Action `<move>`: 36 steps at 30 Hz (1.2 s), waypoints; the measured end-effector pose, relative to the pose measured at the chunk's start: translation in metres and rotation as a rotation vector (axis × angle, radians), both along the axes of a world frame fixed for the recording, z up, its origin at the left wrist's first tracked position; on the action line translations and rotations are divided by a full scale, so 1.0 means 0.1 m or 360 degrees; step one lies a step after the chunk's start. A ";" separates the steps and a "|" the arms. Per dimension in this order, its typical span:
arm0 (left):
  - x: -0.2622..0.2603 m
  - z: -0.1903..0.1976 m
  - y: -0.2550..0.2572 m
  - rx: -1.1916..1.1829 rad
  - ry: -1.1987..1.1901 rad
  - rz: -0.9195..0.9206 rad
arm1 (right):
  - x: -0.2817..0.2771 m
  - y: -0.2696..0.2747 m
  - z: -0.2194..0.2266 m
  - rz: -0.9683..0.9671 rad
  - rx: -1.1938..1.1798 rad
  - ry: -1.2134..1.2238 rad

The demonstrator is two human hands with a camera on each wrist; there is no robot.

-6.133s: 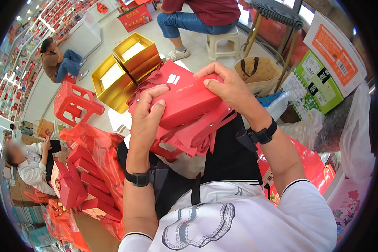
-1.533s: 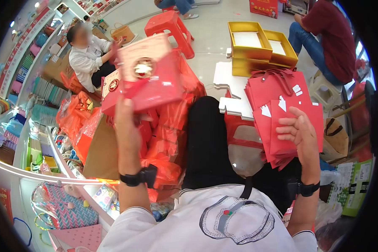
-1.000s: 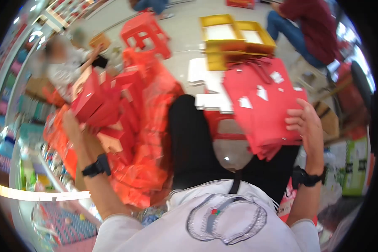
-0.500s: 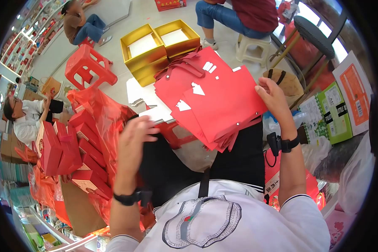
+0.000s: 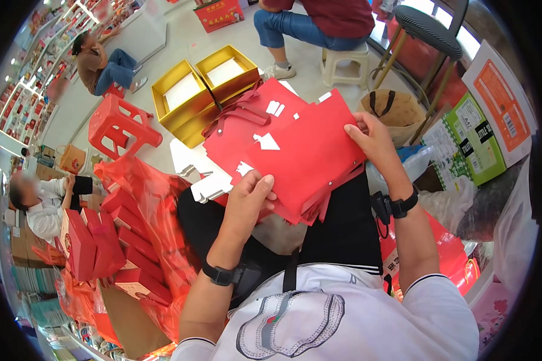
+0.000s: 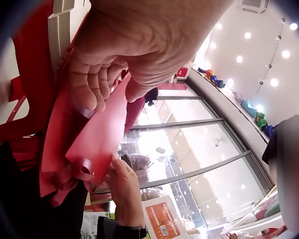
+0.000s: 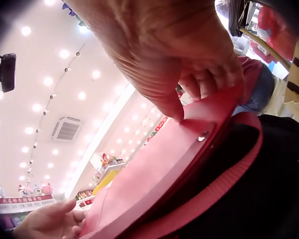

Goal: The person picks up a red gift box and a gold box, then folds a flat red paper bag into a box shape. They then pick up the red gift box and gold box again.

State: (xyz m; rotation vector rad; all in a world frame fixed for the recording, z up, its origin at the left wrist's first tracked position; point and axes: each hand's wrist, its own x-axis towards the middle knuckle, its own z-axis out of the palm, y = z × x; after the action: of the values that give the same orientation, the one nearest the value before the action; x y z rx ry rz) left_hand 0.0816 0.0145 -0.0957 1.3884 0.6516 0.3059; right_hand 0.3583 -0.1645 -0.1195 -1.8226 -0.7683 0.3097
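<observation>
Several flat red paper bags [image 5: 286,159] lie stacked over the person's lap, the left hand [image 5: 247,201] pinching the near edge, the right hand [image 5: 373,141] pinching the far corner. They look light, thin and slippery; pinching edges probably grips best.

head view looking down, wrist views close, upward, sharing red bags [image 5: 295,156]

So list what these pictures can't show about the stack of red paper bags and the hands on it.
- Bag count: in the head view the stack of red bags overlaps itself.
- Left hand fingertips: head view, tucked under the stack.
- Right hand thumb: head view, behind the bag edge.
- Bag print: too small.
</observation>
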 end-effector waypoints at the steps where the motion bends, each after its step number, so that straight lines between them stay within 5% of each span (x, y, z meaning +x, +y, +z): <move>1: 0.01 -0.01 -0.02 0.0088 -0.0093 0.0015 | -0.05 -0.02 0.10 -0.0003 -0.0011 0.0017; 7: -0.03 0.38 -0.04 0.0083 -0.0563 0.0351 | -0.34 -0.24 0.77 0.0093 0.0124 0.0016; 9: -0.16 0.41 0.07 0.0324 -0.0416 0.0260 | -0.45 -0.23 0.85 0.0024 0.0292 -0.0077; 13: -0.29 0.56 0.07 0.0712 -0.0147 0.0092 | -0.73 -0.15 1.06 0.0410 0.0404 -0.0298; 19: -0.33 0.58 -0.03 0.1028 0.0059 0.0051 | -1.08 0.13 1.10 0.0860 0.0124 -0.0534; 22: -0.31 0.55 -0.03 0.1195 -0.0068 0.0076 | -1.10 0.24 0.99 0.0821 0.0111 -0.0668; 28: -0.30 0.59 -0.10 0.1421 -0.0031 0.0067 | -1.09 0.30 1.11 0.0918 0.0013 -0.0585; 36: -0.30 0.52 -0.09 0.1551 -0.0024 0.0163 | -1.07 0.15 1.31 0.1027 -0.0298 0.0202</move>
State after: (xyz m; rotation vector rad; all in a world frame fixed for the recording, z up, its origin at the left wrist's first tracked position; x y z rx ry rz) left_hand 0.0518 0.0057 -0.0435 2.2732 0.5762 0.7808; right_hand 0.2515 -0.1491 0.0117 -1.6600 -1.2587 0.9310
